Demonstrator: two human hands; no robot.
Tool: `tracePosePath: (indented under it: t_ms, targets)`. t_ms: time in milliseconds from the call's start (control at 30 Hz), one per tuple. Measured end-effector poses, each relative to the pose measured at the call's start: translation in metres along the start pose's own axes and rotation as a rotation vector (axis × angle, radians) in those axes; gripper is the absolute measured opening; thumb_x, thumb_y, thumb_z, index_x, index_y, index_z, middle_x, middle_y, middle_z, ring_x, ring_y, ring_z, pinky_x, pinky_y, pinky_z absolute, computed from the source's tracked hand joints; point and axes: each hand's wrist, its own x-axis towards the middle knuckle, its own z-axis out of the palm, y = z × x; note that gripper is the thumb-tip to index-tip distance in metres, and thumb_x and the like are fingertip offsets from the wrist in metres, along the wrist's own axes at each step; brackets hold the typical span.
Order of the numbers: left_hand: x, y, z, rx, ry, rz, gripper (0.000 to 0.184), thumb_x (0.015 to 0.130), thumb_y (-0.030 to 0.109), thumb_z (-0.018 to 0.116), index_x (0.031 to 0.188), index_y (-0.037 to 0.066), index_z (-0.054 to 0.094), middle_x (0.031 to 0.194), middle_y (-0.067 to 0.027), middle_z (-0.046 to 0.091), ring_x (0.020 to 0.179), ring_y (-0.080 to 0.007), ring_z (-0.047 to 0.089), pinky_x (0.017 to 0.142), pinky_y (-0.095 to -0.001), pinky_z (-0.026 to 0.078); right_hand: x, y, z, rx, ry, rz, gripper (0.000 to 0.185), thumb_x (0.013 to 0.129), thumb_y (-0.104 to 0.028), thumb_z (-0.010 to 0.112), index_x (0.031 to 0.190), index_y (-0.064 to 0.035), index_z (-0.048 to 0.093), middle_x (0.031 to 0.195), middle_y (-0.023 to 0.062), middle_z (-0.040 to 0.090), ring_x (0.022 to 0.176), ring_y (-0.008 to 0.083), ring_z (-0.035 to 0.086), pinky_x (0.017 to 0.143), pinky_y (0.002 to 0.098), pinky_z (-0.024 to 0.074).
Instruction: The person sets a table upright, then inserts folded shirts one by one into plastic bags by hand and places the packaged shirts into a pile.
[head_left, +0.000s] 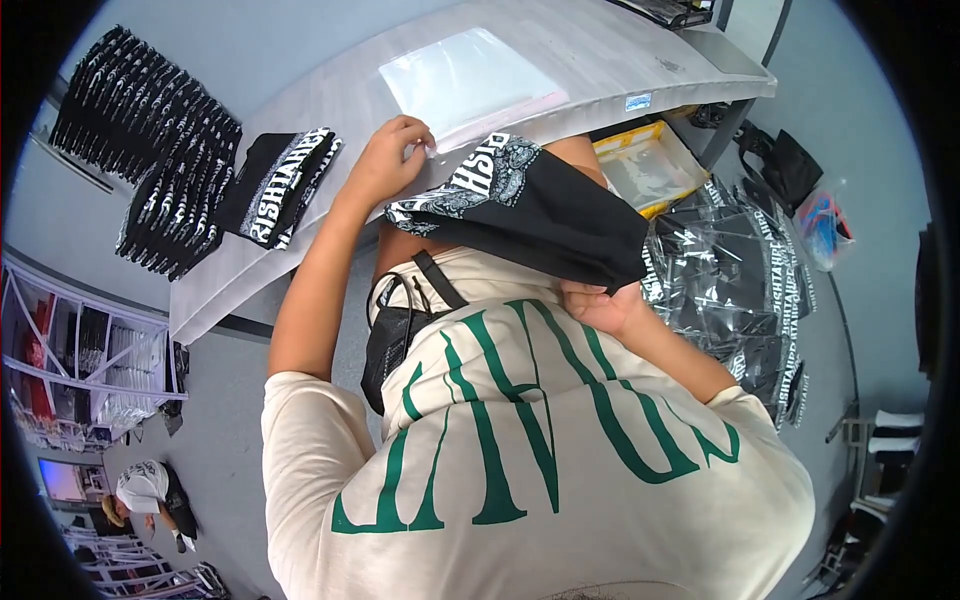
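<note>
A folded black garment (560, 215) with white lettering and a paisley print lies across my lap, in front of the table edge. My right hand (605, 305) is closed around its lower right end, with the fingers partly hidden beneath the cloth. At the table's front edge, my left hand (395, 155) has its fingers curled in a pinch at the near left corner of a stack of clear plastic bags (465, 75). The bags lie flat on the grey table (330, 90).
Tall stacks of folded black garments (150, 120) and a smaller pile (275, 190) stand on the left. Right of my legs are a yellow-edged box (650, 165) and a heap of bagged garments (725, 270). Another person (150, 490) bends near shelves (90, 350) at far left.
</note>
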Motion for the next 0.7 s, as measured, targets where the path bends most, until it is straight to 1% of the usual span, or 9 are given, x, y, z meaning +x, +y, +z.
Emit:
tracePosePath:
  t_ms: [67, 267, 400, 467, 500, 567, 600, 667, 700]
  targets:
    - [-0.006, -0.002, 0.000, 0.047, -0.022, 0.075, 0.018, 0.082, 0.003, 0.057, 0.095, 0.006, 0.069, 0.102, -0.0134, 0.066, 0.089, -0.0314, 0.063, 0.082, -0.0380, 0.051, 0.000, 0.001, 0.001, -0.002, 0.011, 0.020, 0.029, 0.091, -0.031, 0.056, 0.102, -0.0054, 0.059, 0.061, 0.0018, 0.045, 0.048, 0.0080, 0.041, 0.039, 0.0196, 0.0334]
    - [-0.010, 0.015, -0.018, -0.049, -0.094, -0.113, 0.022, 0.080, 0.002, 0.057, 0.098, 0.008, 0.069, 0.103, -0.0102, 0.068, 0.087, -0.0287, 0.064, 0.081, -0.0373, 0.051, 0.002, -0.005, -0.009, -0.058, -0.035, 0.104, 0.029, 0.090, -0.035, 0.057, 0.099, -0.0066, 0.058, 0.062, 0.0015, 0.045, 0.045, 0.0088, 0.040, 0.039, 0.0200, 0.0346]
    - [-0.002, 0.027, -0.023, 0.038, -0.046, -0.083, 0.025, 0.079, 0.002, 0.061, 0.102, 0.008, 0.067, 0.104, -0.0089, 0.067, 0.086, -0.0287, 0.065, 0.078, -0.0370, 0.053, 0.003, -0.007, -0.023, -0.059, 0.020, 0.016, 0.027, 0.091, -0.035, 0.055, 0.098, -0.0085, 0.056, 0.065, 0.0024, 0.047, 0.041, 0.0096, 0.038, 0.036, 0.0210, 0.0326]
    - [0.003, 0.025, -0.024, 0.076, -0.013, -0.039, 0.026, 0.078, 0.003, 0.063, 0.103, 0.009, 0.066, 0.104, -0.0083, 0.067, 0.086, -0.0292, 0.065, 0.077, -0.0370, 0.053, 0.011, -0.020, -0.056, -0.027, -0.275, 0.194, 0.051, 0.088, -0.058, 0.052, 0.115, -0.0161, 0.063, 0.118, 0.0048, 0.067, 0.068, 0.0183, 0.062, 0.061, 0.0278, 0.0506]
    - [0.006, 0.023, -0.025, 0.145, 0.010, 0.052, 0.029, 0.077, 0.006, 0.067, 0.105, 0.009, 0.065, 0.105, -0.0075, 0.067, 0.087, -0.0286, 0.065, 0.077, -0.0369, 0.053, 0.013, -0.020, -0.065, -0.028, -0.274, 0.194, 0.051, 0.088, -0.058, 0.052, 0.115, -0.0161, 0.063, 0.118, 0.0048, 0.067, 0.068, 0.0183, 0.062, 0.061, 0.0278, 0.0506]
    - [0.010, 0.023, -0.028, 0.211, 0.035, 0.142, 0.033, 0.075, 0.009, 0.071, 0.107, 0.010, 0.064, 0.106, -0.0066, 0.066, 0.088, -0.0280, 0.065, 0.078, -0.0368, 0.053, 0.013, -0.013, -0.067, -1.466, -0.017, -0.404, 0.056, 0.089, -0.059, 0.049, 0.124, -0.0168, 0.061, 0.130, 0.0055, 0.062, 0.105, 0.0267, 0.064, 0.093, 0.0428, 0.0508]
    - [0.012, 0.024, -0.032, 0.319, 0.023, 0.190, 0.038, 0.074, 0.011, 0.073, 0.111, 0.011, 0.062, 0.109, -0.0055, 0.065, 0.091, -0.0266, 0.065, 0.079, -0.0367, 0.053, 0.012, -0.012, -0.060, -1.466, -0.016, -0.404, 0.056, 0.089, -0.059, 0.049, 0.124, -0.0168, 0.061, 0.130, 0.0055, 0.062, 0.105, 0.0267, 0.064, 0.093, 0.0428, 0.0508]
    - [0.014, 0.030, -0.039, 0.426, 0.012, 0.236, 0.044, 0.073, 0.013, 0.075, 0.114, 0.012, 0.061, 0.112, -0.0044, 0.063, 0.093, -0.0253, 0.064, 0.079, -0.0367, 0.053, 0.008, -0.012, -0.037, -0.633, 0.122, -0.108, 0.057, 0.091, -0.057, 0.048, 0.129, -0.0168, 0.060, 0.136, 0.0067, 0.058, 0.129, 0.0300, 0.051, 0.112, 0.0495, 0.0350]
    - [0.014, 0.038, -0.040, 0.445, 0.001, 0.217, 0.047, 0.073, 0.014, 0.076, 0.117, 0.013, 0.060, 0.116, -0.0049, 0.062, 0.098, -0.0262, 0.063, 0.081, -0.0372, 0.053, 0.008, -0.014, -0.032, -0.633, 0.121, -0.108, 0.057, 0.091, -0.057, 0.048, 0.129, -0.0168, 0.060, 0.136, 0.0067, 0.058, 0.129, 0.0300, 0.051, 0.112, 0.0495, 0.0350]
